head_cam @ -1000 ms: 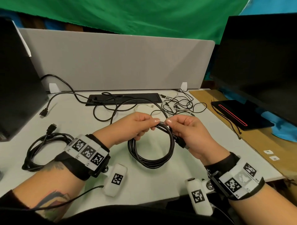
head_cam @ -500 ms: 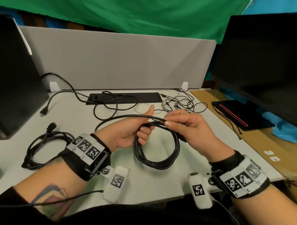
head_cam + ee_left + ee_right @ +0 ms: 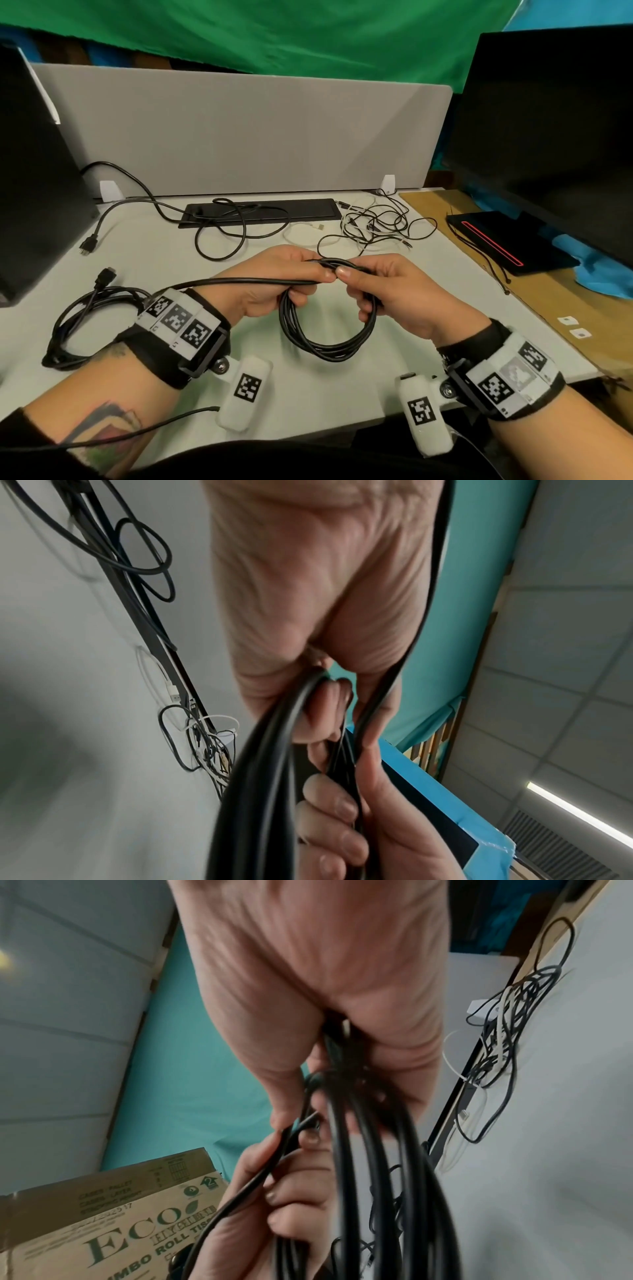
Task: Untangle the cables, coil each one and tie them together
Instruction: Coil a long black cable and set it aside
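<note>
Both hands have drawn together at the top of the black cable coil [image 3: 325, 342], and the loose tail that arched over the desk half a second ago now runs taut leftward over the left wrist. Left hand [image 3: 274, 284] has its fingers curled round the coil's top; right hand [image 3: 394, 294] pinches the same bundle, fingers wrapped tight. Coil hangs just above the white desk [image 3: 342, 404]. Another coiled black cable [image 3: 78, 325] lies at left, a tangle of thin cables [image 3: 376, 222] behind.

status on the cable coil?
Left hand and right hand both grip black cable coil at its top. Loose tail trails left, unwrapped. Tangled cables wait behind.
</note>
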Demonstrator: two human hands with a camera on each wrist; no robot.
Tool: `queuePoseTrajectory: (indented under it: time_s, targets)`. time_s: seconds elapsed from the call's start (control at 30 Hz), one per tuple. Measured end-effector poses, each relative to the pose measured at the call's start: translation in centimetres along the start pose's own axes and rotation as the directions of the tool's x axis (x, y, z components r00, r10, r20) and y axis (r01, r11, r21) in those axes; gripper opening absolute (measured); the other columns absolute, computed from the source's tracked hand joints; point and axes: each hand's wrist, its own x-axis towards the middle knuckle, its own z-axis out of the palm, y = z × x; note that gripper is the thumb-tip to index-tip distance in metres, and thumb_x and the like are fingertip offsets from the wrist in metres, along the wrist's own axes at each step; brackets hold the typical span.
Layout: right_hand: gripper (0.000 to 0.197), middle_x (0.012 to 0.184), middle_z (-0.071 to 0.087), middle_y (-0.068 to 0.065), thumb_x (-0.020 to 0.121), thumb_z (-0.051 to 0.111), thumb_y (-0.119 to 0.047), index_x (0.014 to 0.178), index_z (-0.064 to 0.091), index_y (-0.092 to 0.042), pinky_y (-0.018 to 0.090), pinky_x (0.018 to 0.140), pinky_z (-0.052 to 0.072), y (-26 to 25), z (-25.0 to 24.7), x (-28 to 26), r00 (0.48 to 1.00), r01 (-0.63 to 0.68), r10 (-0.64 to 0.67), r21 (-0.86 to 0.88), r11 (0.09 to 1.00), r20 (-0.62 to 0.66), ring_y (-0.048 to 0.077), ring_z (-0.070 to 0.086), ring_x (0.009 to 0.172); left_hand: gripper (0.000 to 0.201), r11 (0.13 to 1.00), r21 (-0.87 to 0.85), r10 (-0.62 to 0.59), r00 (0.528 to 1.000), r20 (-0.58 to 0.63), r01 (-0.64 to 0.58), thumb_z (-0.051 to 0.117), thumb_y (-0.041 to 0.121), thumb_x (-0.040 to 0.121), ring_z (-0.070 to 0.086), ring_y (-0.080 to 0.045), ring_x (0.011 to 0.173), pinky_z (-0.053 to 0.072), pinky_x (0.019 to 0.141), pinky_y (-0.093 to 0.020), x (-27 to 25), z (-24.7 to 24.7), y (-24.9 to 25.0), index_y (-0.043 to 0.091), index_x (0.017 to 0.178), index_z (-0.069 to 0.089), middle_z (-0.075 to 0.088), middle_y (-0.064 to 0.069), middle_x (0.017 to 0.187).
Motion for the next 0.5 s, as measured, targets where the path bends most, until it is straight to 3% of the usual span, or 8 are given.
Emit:
queuePoseTrajectory:
  time_s: [0.07,0.13,0.23,0.33,0.43,0.5]
  targets:
    - [0.023,0.069,0.044,0.005,0.094,0.065,-0.021,0.105,0.071,-0.001,0.030,0.056,0.044,0.1,0.1,0.2,0.998,0.031,-0.030,0.009,0.999,-0.057,0.015,0.040,0.055,0.010,1.000,0.005,0.007,0.999,-0.046,-0.007,0.060,0.002,0.094,0.031,-0.003,0.051,0.027,0.045,-0.014,0.1,0.2,0.0,0.006,0.093,0.070,0.038,0.005,0.065]
    - [0.019,0.068,0.040,0.007,0.093,0.066,-0.019,0.100,0.071,-0.002,0.031,0.054,0.041,0.0,0.2,0.4,0.990,0.059,-0.062,-0.022,0.998,-0.125,0.016,0.038,0.054,0.022,1.000,0.007,0.002,0.996,-0.089,-0.001,0.063,0.005,0.094,0.041,-0.004,0.056,0.039,0.052,-0.016,0.5,0.1,-0.2,-0.004,0.114,0.065,0.044,0.003,0.071]
    - [0.021,0.065,0.037,0.007,0.094,0.067,-0.019,0.097,0.069,0.001,0.031,0.053,0.041,-0.1,-0.1,0.7,0.965,0.065,-0.082,-0.076,0.995,-0.250,0.016,0.036,0.053,0.026,0.996,-0.087,-0.030,0.998,-0.062,0.024,0.072,0.012,0.085,0.064,-0.010,0.075,0.059,0.073,-0.031,0.4,-0.4,0.1,0.007,0.110,0.068,0.060,0.003,0.082]
    - [0.019,0.063,0.040,0.001,0.096,0.065,-0.021,0.095,0.068,-0.002,0.030,0.051,0.044,0.1,-1.1,0.9,0.914,0.043,-0.071,-0.079,0.996,-0.400,0.013,0.037,0.052,0.040,0.983,-0.173,-0.064,0.998,0.004,0.064,0.074,0.019,0.079,0.071,-0.023,0.097,0.059,0.089,-0.047,0.1,-1.2,0.3,0.008,0.117,0.068,0.070,-0.006,0.101]
    - [0.024,0.063,0.041,-0.001,0.097,0.063,-0.024,0.100,0.067,-0.001,0.024,0.049,0.046,0.6,-2.0,1.1,0.871,0.022,-0.039,-0.040,0.999,-0.490,0.009,0.038,0.048,0.049,0.988,-0.151,-0.027,0.999,0.025,0.030,0.071,0.024,0.085,0.068,-0.030,0.112,0.058,0.089,-0.046,0.0,-1.6,0.3,0.002,0.127,0.062,0.069,-0.012,0.125]
    - [0.024,0.062,0.041,-0.003,0.098,0.062,-0.025,0.099,0.066,-0.001,0.023,0.048,0.044,0.9,-2.0,1.3,0.862,0.021,-0.015,0.006,1.000,-0.506,0.008,0.037,0.047,0.049,0.995,-0.084,-0.048,0.999,0.000,0.048,0.075,0.034,0.084,0.067,-0.031,0.114,0.058,0.086,-0.046,-0.1,-1.8,0.6,0.007,0.124,0.066,0.069,-0.014,0.126]
